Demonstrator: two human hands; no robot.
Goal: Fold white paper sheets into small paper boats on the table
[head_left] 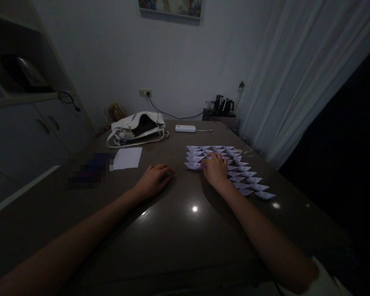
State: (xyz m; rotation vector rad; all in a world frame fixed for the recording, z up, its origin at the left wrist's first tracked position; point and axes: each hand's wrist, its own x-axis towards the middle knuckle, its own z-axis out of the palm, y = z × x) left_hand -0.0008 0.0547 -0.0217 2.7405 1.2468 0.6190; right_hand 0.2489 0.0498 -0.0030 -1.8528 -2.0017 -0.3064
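Observation:
My right hand is over the left part of a group of folded paper boats. Its thumb and fingers pinch the right end of a white paper boat at the near left of the group. Several boats behind and under the hand are partly hidden. The boats stand close together in rows on the brown table. My left hand rests on the table to the left of them, holding nothing, its fingers loosely stretched and apart. Beyond it lies a stack or sheet of white paper.
A white handbag and a white power bank with a short cable lie toward the far side of the brown table. A blurred dark item is at the left. Black kettles stand beyond, beside a pale curtain.

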